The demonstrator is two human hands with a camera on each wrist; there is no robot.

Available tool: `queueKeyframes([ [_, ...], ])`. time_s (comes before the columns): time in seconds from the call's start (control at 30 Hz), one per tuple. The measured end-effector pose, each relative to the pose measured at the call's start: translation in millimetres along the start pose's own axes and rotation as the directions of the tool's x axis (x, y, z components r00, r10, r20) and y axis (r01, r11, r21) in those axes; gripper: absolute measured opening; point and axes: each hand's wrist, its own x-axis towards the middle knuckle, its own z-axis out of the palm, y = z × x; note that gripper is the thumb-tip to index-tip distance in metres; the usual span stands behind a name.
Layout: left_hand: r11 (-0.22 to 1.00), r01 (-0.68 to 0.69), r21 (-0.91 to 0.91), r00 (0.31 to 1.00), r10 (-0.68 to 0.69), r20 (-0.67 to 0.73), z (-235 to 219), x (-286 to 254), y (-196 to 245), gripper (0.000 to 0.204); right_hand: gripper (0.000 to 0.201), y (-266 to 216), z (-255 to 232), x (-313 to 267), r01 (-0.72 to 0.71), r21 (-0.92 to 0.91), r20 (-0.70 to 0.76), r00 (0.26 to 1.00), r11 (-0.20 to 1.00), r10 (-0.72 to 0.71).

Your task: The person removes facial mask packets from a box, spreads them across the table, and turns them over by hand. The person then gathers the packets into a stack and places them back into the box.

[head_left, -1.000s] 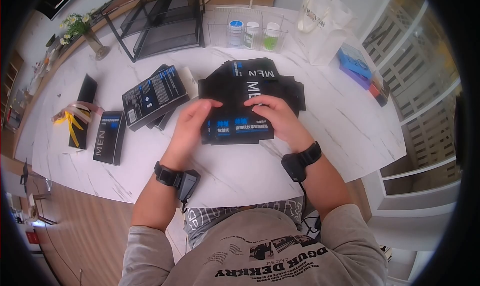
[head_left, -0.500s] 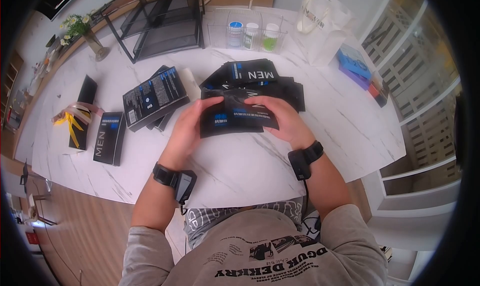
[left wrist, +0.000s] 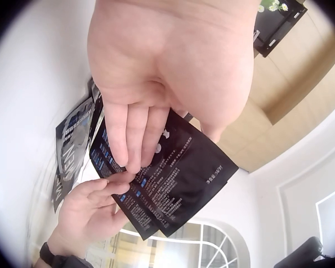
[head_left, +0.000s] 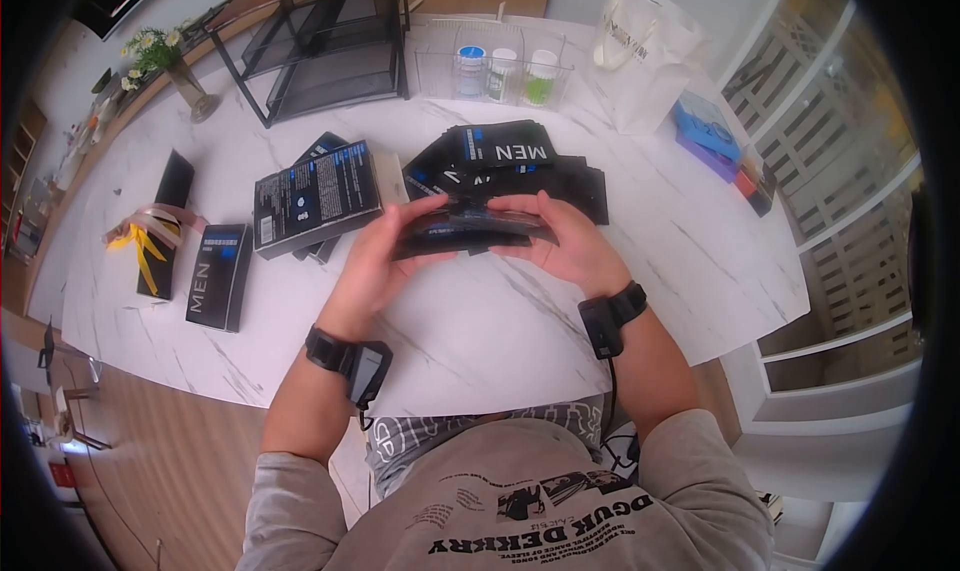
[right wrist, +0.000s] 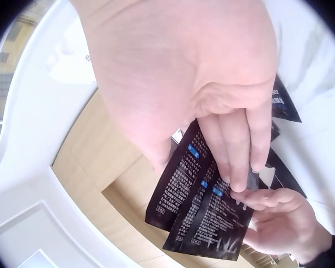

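Note:
Between them, my left hand and right hand grip a few black sachets by their two ends, thumbs on the near face and fingers behind. In the head view the sachets are tipped up nearly edge-on. The left wrist view shows the printed backs of the sachets, slightly fanned, with my fingers lying across them. From the right wrist, the same sachets overlap unevenly. Just beyond the hands lies a pile of similar black sachets marked MEN.
Left of the hands lie stacked black boxes, a smaller MEN box and a black box with a yellow ribbon. Behind stand a mesh rack, a clear organizer with bottles, and a white bag. Small boxes sit at right.
The sachets went from lying flat beneath the hands to being lifted and tilted edge-on. The fingers have moved behind them. The stacked boxes at left shifted slightly.

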Motion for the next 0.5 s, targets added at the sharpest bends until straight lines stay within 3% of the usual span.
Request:
queueKeyframes([
  [0.13,0.995,-0.039,0.091,0.997,0.032,0.072,-6,1,-5,0.07,0.049,0,-4,-1,-0.001,-0.039,-0.007,1.0,0.999,0.001],
  [0.2,0.995,0.01,0.099,0.99,-0.023,0.138,-11,0,-4,0.063,0.04,-5,5,-4,0.135,-0.317,0.053,0.991,0.939,-0.124],
  [0.27,0.99,0.033,0.136,0.983,-0.056,0.173,-13,0,-5,0.059,0.033,-8,11,-5,0.123,-0.366,0.023,0.992,0.923,-0.123],
  [0.33,0.979,0.029,0.2,0.982,-0.065,0.177,-13,1,-7,0.058,0.028,-9,12,-4,-0.028,-0.185,-0.103,0.995,0.982,0.009],
  [0.43,0.934,-0.091,0.344,0.993,0.058,0.105,-5,1,-10,0.067,0.025,-5,9,0,-0.013,-0.251,-0.193,0.98,0.968,-0.037],
  [0.5,0.946,-0.081,0.314,0.996,0.062,0.07,-8,2,-4,0.065,0.024,-8,10,0,0.004,-0.227,-0.219,0.974,0.974,-0.055],
])
